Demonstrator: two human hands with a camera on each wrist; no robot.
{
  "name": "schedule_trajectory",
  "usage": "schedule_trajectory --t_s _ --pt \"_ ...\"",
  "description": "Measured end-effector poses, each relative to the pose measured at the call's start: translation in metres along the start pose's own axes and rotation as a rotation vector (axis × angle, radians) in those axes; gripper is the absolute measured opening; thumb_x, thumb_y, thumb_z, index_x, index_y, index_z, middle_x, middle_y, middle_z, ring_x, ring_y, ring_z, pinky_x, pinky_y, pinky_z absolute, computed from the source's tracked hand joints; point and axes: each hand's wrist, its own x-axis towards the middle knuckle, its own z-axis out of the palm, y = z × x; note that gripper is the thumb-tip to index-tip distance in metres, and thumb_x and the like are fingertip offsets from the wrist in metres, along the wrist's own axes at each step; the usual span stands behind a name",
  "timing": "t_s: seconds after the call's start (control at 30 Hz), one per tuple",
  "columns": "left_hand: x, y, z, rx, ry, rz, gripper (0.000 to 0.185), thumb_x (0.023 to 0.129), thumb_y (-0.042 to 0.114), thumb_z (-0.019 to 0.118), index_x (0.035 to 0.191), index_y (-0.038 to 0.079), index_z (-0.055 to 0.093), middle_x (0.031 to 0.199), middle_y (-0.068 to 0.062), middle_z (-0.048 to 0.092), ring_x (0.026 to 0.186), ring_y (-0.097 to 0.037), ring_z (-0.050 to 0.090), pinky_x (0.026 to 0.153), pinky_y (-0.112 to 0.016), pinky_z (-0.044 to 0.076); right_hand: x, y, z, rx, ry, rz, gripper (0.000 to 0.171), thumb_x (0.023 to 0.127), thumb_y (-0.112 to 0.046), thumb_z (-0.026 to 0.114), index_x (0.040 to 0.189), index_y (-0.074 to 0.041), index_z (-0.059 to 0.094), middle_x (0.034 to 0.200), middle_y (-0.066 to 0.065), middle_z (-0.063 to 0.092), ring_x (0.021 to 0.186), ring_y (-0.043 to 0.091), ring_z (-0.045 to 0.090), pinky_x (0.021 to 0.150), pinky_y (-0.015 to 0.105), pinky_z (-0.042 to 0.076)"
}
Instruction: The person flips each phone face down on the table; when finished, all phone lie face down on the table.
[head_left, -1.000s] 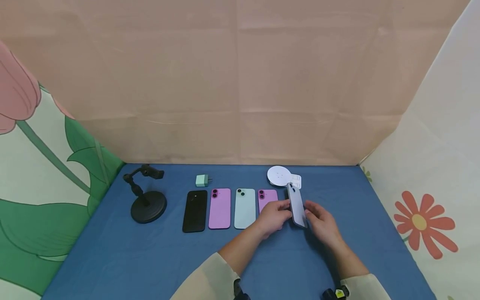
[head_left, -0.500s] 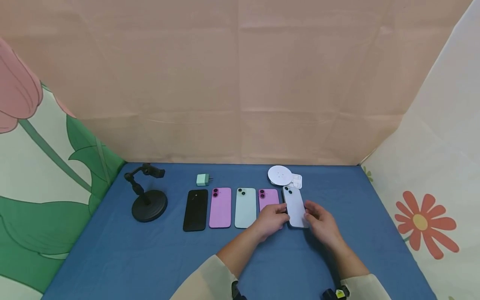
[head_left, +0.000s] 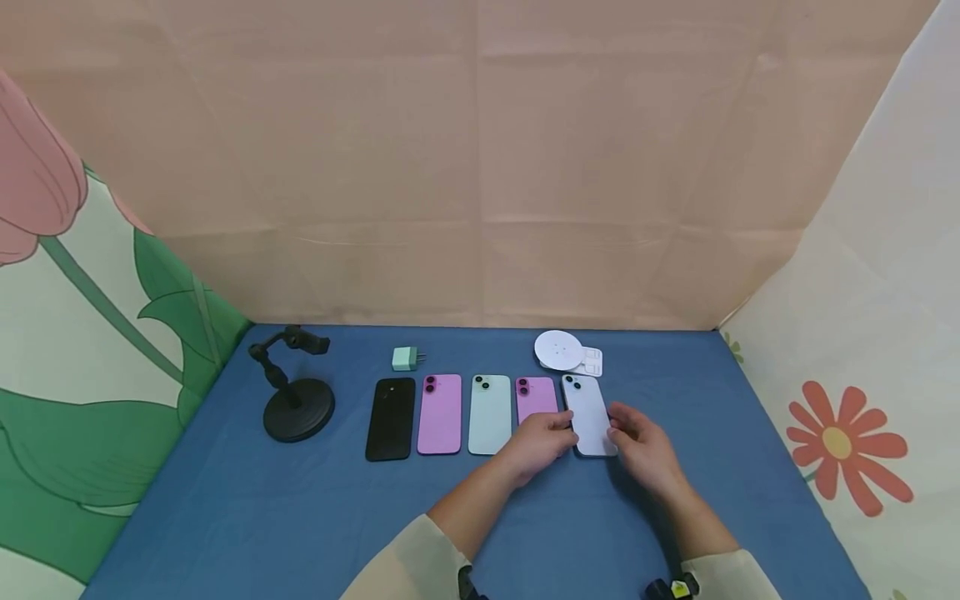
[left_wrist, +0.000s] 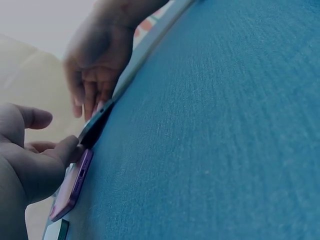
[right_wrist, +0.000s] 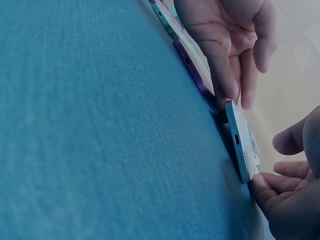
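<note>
A pale lavender phone (head_left: 587, 417), camera side up, is at the right end of a row of phones. In the right wrist view that phone (right_wrist: 238, 142) slants, its left edge raised above the cloth. My left hand (head_left: 538, 442) pinches its left edge. My right hand (head_left: 647, 450) touches its right edge near the lower corner with relaxed fingers. Close by on the left lies a pink-purple phone (head_left: 534, 395), partly covered by my left hand. Above the lavender phone sits a white round charging pad (head_left: 558, 350) with a flat white piece (head_left: 592, 362) beside it.
Farther left lie a mint phone (head_left: 490, 415), a pink-purple phone and a black phone (head_left: 390, 419). Behind them is a green-and-white plug adapter (head_left: 404, 359). A black jointed stand (head_left: 298, 410) occupies the left of the blue cloth (head_left: 300, 525).
The lavender phone has turned from nearly on edge to almost flat, its back now facing up. My left hand has lowered with its left edge; my right hand has hardly moved.
</note>
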Motion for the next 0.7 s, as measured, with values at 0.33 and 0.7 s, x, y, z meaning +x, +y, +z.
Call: schedule_trajectory --t_s 0.33,0.7 --pt "-0.009 0.001 -0.001 0.083 0.004 0.018 0.050 0.099 0.021 0.067 0.146 0.005 0.059 0.147 -0.007 0.061 0.141 -0.025 0.051 0.113 -0.050 0.044 -0.002 0.000 0.003 -0.024 0.011 -0.013 0.050 0.106 -0.014 0.054 0.153 0.001 0.045 0.150 0.022 0.054 0.133 0.037 0.054 0.108 0.054 0.047" --pt "-0.016 0.000 0.001 0.101 -0.013 0.016 0.051 0.101 0.025 0.066 0.150 0.012 0.057 0.147 -0.007 0.061 0.138 -0.023 0.055 0.110 -0.048 0.047 -0.005 0.001 0.003 -0.028 0.005 -0.017 0.052 0.107 -0.017 0.055 0.154 -0.001 0.045 0.152 0.022 0.051 0.135 0.039 0.053 0.110 0.056 0.045"
